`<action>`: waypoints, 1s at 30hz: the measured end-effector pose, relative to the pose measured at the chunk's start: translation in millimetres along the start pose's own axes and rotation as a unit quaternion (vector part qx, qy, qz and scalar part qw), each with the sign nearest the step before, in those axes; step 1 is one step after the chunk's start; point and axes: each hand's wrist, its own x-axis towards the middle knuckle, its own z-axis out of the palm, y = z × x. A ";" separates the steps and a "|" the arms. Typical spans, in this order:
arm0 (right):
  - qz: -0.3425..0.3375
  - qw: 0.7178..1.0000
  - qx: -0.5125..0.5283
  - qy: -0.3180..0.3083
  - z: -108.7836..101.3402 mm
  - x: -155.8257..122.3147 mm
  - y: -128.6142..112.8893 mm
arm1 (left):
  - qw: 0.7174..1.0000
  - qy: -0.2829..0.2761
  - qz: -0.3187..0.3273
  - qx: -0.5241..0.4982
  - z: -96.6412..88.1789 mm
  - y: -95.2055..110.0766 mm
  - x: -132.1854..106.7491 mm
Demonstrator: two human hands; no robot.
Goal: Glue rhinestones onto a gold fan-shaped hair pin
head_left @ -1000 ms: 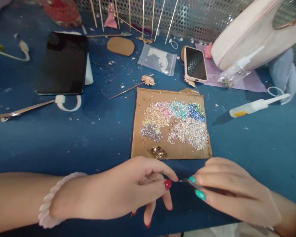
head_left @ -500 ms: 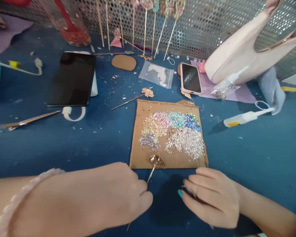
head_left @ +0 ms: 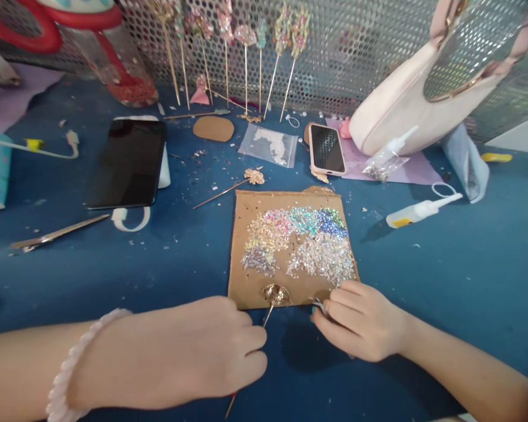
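Observation:
My left hand (head_left: 193, 351), wearing a pale beaded bracelet, is closed around the thin stem of a gold hair stick. The fan-shaped head of this hair stick (head_left: 276, 295) rests over the front edge of a cardboard sheet (head_left: 246, 202). My right hand (head_left: 361, 322) is pinched on slim silvery tweezers (head_left: 319, 306), mostly hidden by the fingers; their tips show just right of the fan, at the cardboard's edge. Beyond both hands, heaps of small glittering chips (head_left: 321, 258) in white, blue, teal, pink, yellow and grey lie on the cardboard.
Behind the cardboard lie another hair stick (head_left: 254, 176), a zip bag (head_left: 268, 145) and a phone (head_left: 327, 149). A glue bottle (head_left: 416, 214) is at right, below a pink handbag (head_left: 405, 99). At left are a tablet (head_left: 127, 164) and a pointed metal clip (head_left: 59, 231). Decorated sticks (head_left: 246, 70) stand along the mesh.
My right hand has moved up and left, bringing the tweezers to the cardboard's front edge near the fan. The left hand keeps its hold on the hair stick. The view has shifted slightly.

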 end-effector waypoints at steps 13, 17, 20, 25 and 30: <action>0.017 1.000 0.024 0.005 0.7 0.1 1.0 | 0.993 0.032 0.106 0.031 0.0 -3.3 16.8; 0.016 1.000 0.025 -0.001 1.0 0.1 -0.5 | 0.991 0.044 0.120 0.036 4.9 -3.3 18.1; 0.008 1.000 0.017 -0.001 2.4 1.2 -0.2 | 0.990 0.055 0.123 0.048 8.6 -2.8 18.5; 0.008 1.000 -0.001 -0.001 5.7 2.5 -0.7 | 0.987 0.061 0.142 0.050 14.0 -1.0 20.1; 0.004 0.999 -0.035 -0.012 8.5 3.1 -1.9 | 0.985 0.061 0.148 0.064 18.0 -2.7 21.0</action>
